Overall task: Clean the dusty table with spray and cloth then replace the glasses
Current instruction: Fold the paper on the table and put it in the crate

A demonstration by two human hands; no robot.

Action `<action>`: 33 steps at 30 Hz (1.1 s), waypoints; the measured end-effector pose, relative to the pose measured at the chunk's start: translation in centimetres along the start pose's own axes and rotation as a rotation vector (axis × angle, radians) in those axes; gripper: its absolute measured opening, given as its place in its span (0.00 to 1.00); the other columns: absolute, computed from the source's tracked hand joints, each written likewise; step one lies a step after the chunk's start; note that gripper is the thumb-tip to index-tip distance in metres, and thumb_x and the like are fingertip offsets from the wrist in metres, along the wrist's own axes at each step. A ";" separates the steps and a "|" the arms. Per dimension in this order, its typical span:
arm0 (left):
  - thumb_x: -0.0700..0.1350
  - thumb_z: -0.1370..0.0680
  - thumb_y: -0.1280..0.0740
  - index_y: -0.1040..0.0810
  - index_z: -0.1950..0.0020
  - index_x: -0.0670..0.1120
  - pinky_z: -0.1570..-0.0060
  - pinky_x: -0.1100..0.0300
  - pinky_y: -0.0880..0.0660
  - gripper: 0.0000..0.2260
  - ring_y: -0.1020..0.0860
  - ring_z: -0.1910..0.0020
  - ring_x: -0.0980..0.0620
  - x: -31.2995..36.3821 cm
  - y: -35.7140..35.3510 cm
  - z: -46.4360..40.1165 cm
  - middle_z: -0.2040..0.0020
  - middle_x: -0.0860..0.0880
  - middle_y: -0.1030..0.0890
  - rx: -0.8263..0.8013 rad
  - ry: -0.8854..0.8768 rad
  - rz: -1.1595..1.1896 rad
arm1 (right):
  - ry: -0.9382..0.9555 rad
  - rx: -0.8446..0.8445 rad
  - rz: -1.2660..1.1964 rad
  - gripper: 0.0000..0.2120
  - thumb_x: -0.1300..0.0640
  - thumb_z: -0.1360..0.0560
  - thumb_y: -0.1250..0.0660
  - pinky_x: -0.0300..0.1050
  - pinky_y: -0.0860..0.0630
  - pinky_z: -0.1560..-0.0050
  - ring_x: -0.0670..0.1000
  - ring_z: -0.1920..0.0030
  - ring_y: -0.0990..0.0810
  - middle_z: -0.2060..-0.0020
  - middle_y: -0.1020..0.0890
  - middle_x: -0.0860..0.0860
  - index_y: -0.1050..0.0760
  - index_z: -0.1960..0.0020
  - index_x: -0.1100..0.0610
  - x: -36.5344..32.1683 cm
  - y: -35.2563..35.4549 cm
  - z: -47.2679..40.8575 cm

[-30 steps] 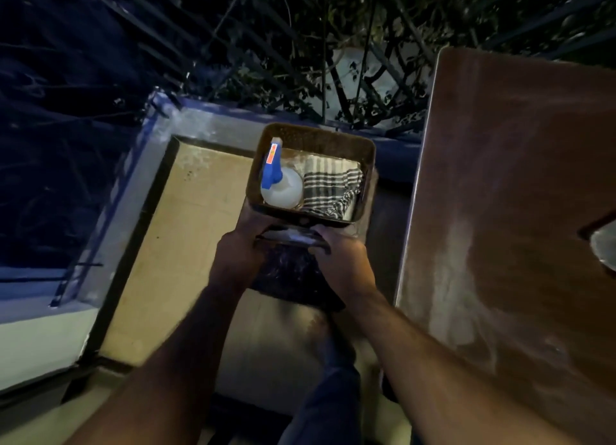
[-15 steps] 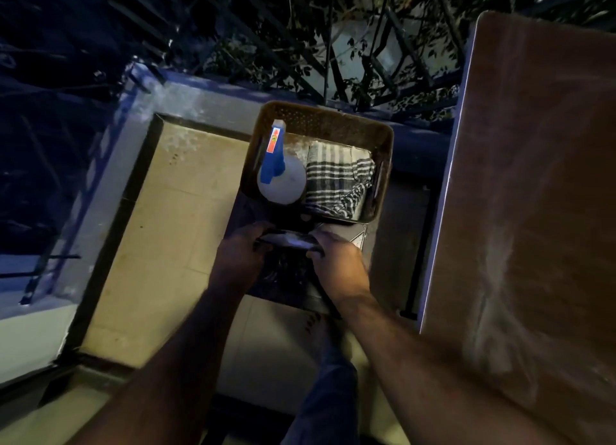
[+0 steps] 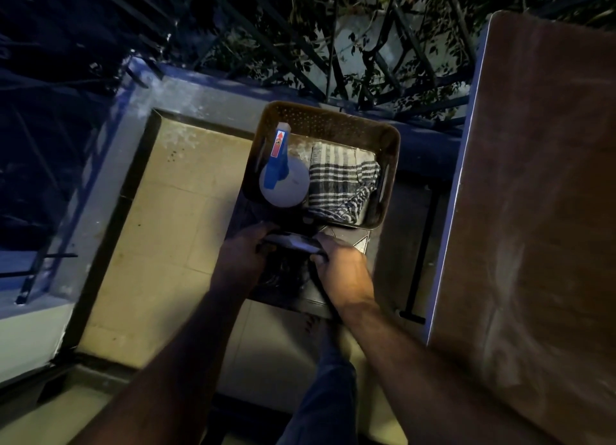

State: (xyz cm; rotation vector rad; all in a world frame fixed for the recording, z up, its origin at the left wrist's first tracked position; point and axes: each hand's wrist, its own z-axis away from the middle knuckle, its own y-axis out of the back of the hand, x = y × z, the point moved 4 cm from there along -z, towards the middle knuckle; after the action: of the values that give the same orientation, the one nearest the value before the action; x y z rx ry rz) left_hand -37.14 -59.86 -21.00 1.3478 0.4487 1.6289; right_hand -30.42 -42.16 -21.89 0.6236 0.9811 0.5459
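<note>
A brown perforated basket (image 3: pixel 388 164) stands on a dark low stand (image 3: pixel 313 298) beside the table. In it are a white spray bottle (image 3: pixel 285 181) with a blue trigger head and a folded black-and-white striped cloth (image 3: pixel 340 184). Just in front of the basket, my left hand (image 3: pixel 243 258) and my right hand (image 3: pixel 343 271) both grip a dark glass (image 3: pixel 291 244) with a shiny rim, held low over the stand. The dusty brown table (image 3: pixel 540 211) fills the right side, with pale dust streaks on its top.
A pale tiled floor (image 3: pixel 166 231) lies to the left, bounded by a grey kerb (image 3: pixel 110 184). A dark metal railing with foliage behind it (image 3: pixel 333 44) runs along the far side. My leg and foot (image 3: pixel 320 361) are below the stand.
The view has swung left, so the table sits further right and the glass at its edge is out of sight. Both hands keep hold of the glass, slightly lower in front of the basket.
</note>
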 end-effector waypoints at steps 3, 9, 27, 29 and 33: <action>0.39 0.21 0.31 0.19 0.34 0.44 0.45 0.59 0.26 0.15 0.17 0.43 0.42 0.4 0.2 -0.4 0.41 0.42 0.15 0.018 -0.017 -0.002 | 0.028 0.012 0.019 0.22 0.60 0.26 0.30 0.47 0.24 0.40 0.58 0.41 0.20 0.41 0.17 0.55 0.24 0.32 0.53 0.0 0.2 -0.2; 0.36 0.23 0.30 0.17 0.37 0.41 0.45 0.51 0.22 0.14 0.16 0.46 0.39 1.1 0.7 -0.9 0.45 0.39 0.14 0.041 -0.030 -0.009 | 0.065 0.016 0.019 0.19 0.60 0.27 0.29 0.50 0.23 0.45 0.59 0.44 0.19 0.46 0.16 0.55 0.23 0.37 0.54 -0.1 0.4 -0.5; 0.44 0.27 0.24 0.25 0.35 0.44 0.50 0.55 0.27 0.22 0.20 0.43 0.43 1.4 0.5 -0.1 0.41 0.44 0.18 -0.142 0.143 -0.038 | 0.031 0.014 0.098 0.26 0.39 0.29 0.30 0.48 0.23 0.43 0.54 0.42 0.21 0.43 0.18 0.50 0.24 0.37 0.51 -1.3 3.7 0.7; 0.45 0.27 0.25 0.27 0.33 0.48 0.48 0.56 0.27 0.24 0.20 0.42 0.44 2.3 1.3 1.0 0.39 0.46 0.19 -0.118 0.137 -0.015 | 0.043 0.068 0.103 0.25 0.38 0.28 0.31 0.47 0.24 0.44 0.55 0.43 0.20 0.44 0.18 0.51 0.22 0.38 0.53 -1.6 5.0 1.5; 0.55 0.29 0.28 0.33 0.28 0.61 0.43 0.44 0.20 0.30 0.20 0.38 0.49 2.2 1.9 3.1 0.33 0.53 0.22 -0.094 0.079 0.083 | 0.083 0.154 0.059 0.18 0.46 0.26 0.33 0.48 0.23 0.47 0.57 0.47 0.19 0.49 0.16 0.53 0.19 0.42 0.55 -1.5 7.7 3.4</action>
State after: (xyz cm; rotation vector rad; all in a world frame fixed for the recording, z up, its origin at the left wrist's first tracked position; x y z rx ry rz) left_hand -35.05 -59.79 -17.31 1.2498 0.3619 1.7551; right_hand -29.22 -38.56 -14.22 0.7747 1.0923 0.5553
